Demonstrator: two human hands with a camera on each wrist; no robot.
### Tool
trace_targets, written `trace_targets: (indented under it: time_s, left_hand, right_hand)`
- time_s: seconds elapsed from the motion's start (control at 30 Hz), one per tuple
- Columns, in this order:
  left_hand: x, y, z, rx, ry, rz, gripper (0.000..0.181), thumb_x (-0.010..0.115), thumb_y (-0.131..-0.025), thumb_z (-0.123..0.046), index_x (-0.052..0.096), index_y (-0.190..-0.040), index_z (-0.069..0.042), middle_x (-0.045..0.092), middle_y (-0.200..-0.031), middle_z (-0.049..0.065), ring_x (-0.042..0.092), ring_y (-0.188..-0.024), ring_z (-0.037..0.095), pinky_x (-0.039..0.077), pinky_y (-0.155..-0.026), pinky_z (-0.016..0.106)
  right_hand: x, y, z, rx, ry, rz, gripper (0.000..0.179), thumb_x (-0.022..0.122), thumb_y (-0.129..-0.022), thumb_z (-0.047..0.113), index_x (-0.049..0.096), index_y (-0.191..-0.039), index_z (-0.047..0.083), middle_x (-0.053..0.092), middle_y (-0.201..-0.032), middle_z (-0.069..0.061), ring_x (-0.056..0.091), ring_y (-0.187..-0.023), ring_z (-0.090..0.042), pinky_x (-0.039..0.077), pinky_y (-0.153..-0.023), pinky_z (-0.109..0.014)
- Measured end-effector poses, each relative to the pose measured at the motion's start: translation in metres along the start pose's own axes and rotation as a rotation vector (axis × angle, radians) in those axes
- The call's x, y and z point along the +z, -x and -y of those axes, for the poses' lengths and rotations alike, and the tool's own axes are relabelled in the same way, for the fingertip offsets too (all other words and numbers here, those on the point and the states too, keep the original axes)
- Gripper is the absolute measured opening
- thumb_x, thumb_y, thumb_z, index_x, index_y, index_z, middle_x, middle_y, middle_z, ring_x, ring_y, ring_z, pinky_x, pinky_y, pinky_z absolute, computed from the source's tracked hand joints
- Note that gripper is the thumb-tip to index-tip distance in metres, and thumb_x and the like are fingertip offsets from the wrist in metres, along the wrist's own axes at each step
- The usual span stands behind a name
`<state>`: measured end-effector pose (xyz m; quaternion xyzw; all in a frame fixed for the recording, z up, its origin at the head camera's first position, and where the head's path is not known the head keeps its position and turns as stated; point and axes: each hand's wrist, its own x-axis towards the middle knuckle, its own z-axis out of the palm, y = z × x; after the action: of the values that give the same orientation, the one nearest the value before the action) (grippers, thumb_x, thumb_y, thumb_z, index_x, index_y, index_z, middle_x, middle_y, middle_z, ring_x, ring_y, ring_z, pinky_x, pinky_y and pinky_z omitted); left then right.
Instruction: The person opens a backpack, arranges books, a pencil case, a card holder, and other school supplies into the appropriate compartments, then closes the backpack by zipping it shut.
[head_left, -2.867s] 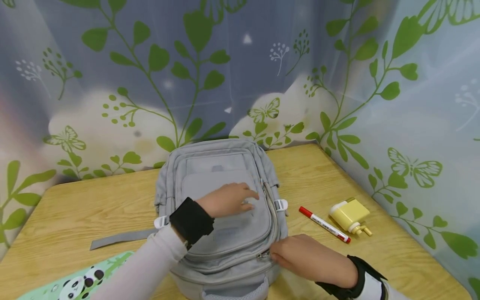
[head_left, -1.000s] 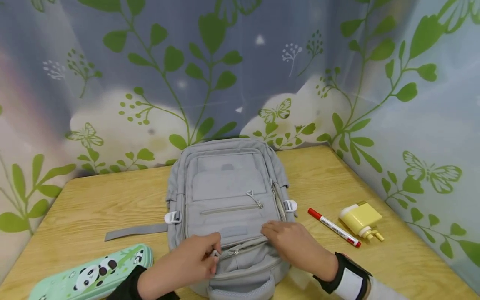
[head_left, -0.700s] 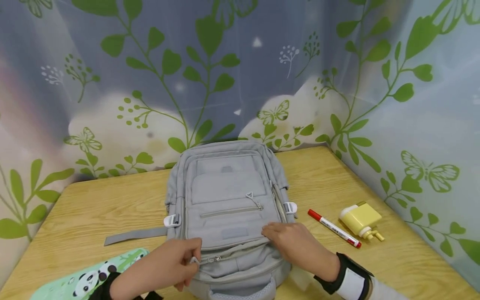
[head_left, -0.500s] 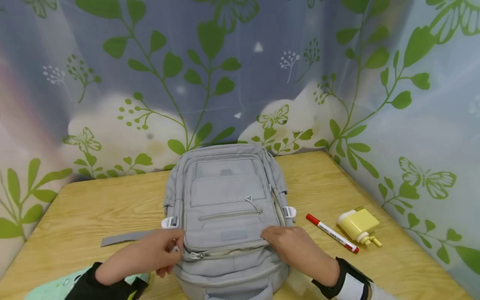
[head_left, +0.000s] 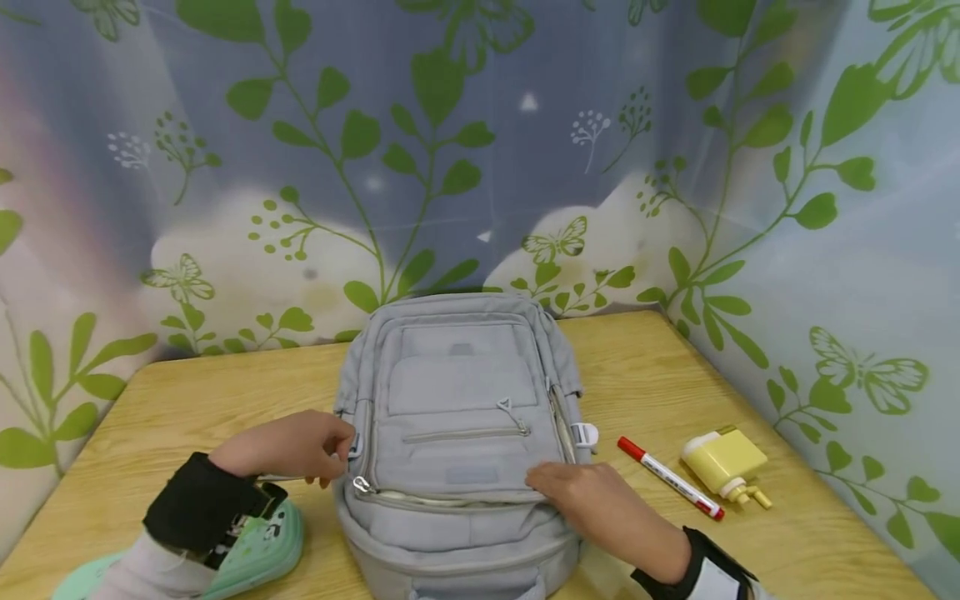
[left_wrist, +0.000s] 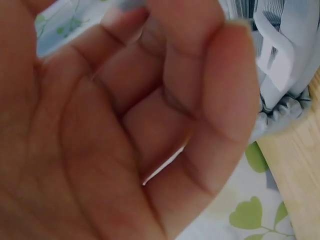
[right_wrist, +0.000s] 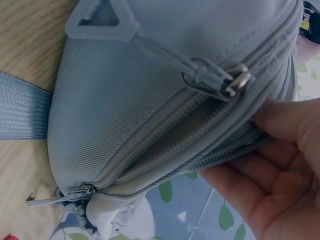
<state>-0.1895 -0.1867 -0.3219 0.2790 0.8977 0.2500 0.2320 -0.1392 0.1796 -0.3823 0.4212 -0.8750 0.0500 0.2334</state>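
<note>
A grey backpack [head_left: 465, 383] lies on its back on the wooden table, its front pocket zipper gaping along the near edge and up the right side. My left hand [head_left: 296, 446] is at the pack's left edge, fingers curled and pinching a zipper pull, mostly hidden; a grey bit of the pull [left_wrist: 131, 4] shows at the fingertips in the left wrist view. The metal zipper slider [head_left: 362, 485] sits just right of that hand. My right hand [head_left: 600, 508] grips the pocket's edge at the near right corner, thumb above and fingers beneath in the right wrist view.
A green panda pencil case [head_left: 281, 542] lies at left, partly under my left forearm. Right of the pack are a red-and-white marker [head_left: 670, 477] and a yellow bottle-shaped item [head_left: 723, 462]. A leaf-patterned curtain [head_left: 450, 167] stands behind the table.
My left hand has moved left along the near edge, the slider travelling with it and the zipper parting behind. My right hand has kept its hold on the corner since a second ago.
</note>
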Motion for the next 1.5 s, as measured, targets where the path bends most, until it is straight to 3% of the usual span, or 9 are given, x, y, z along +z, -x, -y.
trace_targets:
  time_s: [0.17,0.37,0.53,0.73,0.9,1.07,1.2,1.33,1.5]
  left_hand:
    - [-0.001,0.003,0.009,-0.031,0.015,0.016,0.01,0.052,-0.083,-0.008,0.052,-0.073,-0.011,0.057,-0.064,0.0,0.049,-0.054,0.014,0.039,-0.051,0.027]
    - [0.003,-0.005,0.014,-0.07,-0.102,-0.111,0.011,0.054,-0.079,-0.008,0.052,-0.072,-0.016,0.055,-0.063,-0.005,0.048,-0.054,0.012,0.035,-0.052,0.025]
    - [0.009,-0.007,0.019,-0.099,-0.152,-0.139,0.014,0.054,-0.076,-0.006,0.049,-0.068,-0.016,0.05,-0.061,-0.005,0.043,-0.053,0.011,0.03,-0.05,0.025]
    - [0.014,-0.005,0.033,-0.126,-0.365,-0.36,0.02,0.058,-0.074,-0.011,0.042,-0.064,-0.018,0.035,-0.056,-0.005,0.031,-0.049,0.009,0.019,-0.047,0.025]
    - [0.011,-0.015,0.037,-0.117,-0.454,-0.447,0.02,0.057,-0.076,-0.012,0.043,-0.064,-0.019,0.037,-0.056,-0.005,0.034,-0.048,0.009,0.021,-0.045,0.025]
    - [-0.005,-0.026,0.028,-0.126,-0.495,-0.414,0.019,0.057,-0.074,-0.007,0.047,-0.063,-0.018,0.04,-0.057,-0.005,0.035,-0.05,0.01,0.023,-0.046,0.026]
    - [-0.011,-0.038,0.031,-0.166,-0.406,-0.269,0.016,0.054,-0.076,-0.004,0.049,-0.065,-0.015,0.043,-0.059,-0.003,0.037,-0.052,0.011,0.026,-0.048,0.026]
    - [-0.008,-0.039,0.037,-0.18,-0.287,-0.143,0.011,0.053,-0.078,-0.004,0.05,-0.07,-0.012,0.047,-0.063,-0.001,0.041,-0.055,0.013,0.031,-0.052,0.026]
    - [0.0,-0.027,0.029,-0.187,-0.306,-0.164,0.006,0.056,-0.083,-0.013,0.055,-0.083,-0.007,0.054,-0.073,0.002,0.045,-0.061,0.014,0.035,-0.056,0.028]
  right_hand:
    - [-0.003,-0.002,-0.001,0.018,-0.051,0.066,0.019,0.062,-0.08,0.009,0.066,-0.098,0.015,0.067,-0.099,0.003,0.063,-0.09,-0.009,0.052,-0.067,-0.024]
    - [-0.007,-0.004,-0.003,-0.005,-0.083,0.104,0.022,0.063,-0.081,0.009,0.066,-0.102,0.013,0.067,-0.102,0.001,0.063,-0.091,-0.01,0.052,-0.069,-0.025]
    - [-0.006,-0.004,-0.004,-0.024,-0.089,0.111,0.022,0.063,-0.081,0.01,0.065,-0.102,0.015,0.066,-0.102,0.002,0.064,-0.089,-0.01,0.051,-0.068,-0.023]
    - [-0.008,0.0,-0.005,-0.042,-0.114,0.118,0.023,0.063,-0.081,0.012,0.064,-0.103,0.015,0.066,-0.102,0.004,0.063,-0.09,-0.007,0.051,-0.068,-0.022]
    - [-0.008,0.002,-0.007,-0.062,-0.122,0.149,0.022,0.062,-0.083,0.013,0.064,-0.104,0.016,0.065,-0.104,0.004,0.063,-0.09,-0.007,0.051,-0.069,-0.021]
    - [-0.009,0.001,-0.009,-0.047,-0.145,0.212,0.023,0.06,-0.084,0.014,0.063,-0.107,0.016,0.064,-0.107,0.004,0.062,-0.093,-0.008,0.051,-0.071,-0.021]
    - [-0.009,0.001,-0.009,-0.013,-0.186,0.228,0.024,0.062,-0.083,0.02,0.063,-0.107,0.017,0.064,-0.106,0.004,0.061,-0.095,-0.008,0.05,-0.073,-0.021]
    - [-0.007,0.001,-0.011,0.028,-0.284,0.273,0.027,0.055,-0.086,0.032,0.062,-0.11,0.02,0.063,-0.109,0.005,0.06,-0.097,-0.008,0.049,-0.078,-0.022]
    - [-0.006,0.0,-0.015,0.085,-0.378,0.377,0.035,0.04,-0.093,0.039,0.06,-0.115,0.022,0.06,-0.116,0.006,0.057,-0.105,-0.011,0.047,-0.086,-0.028]
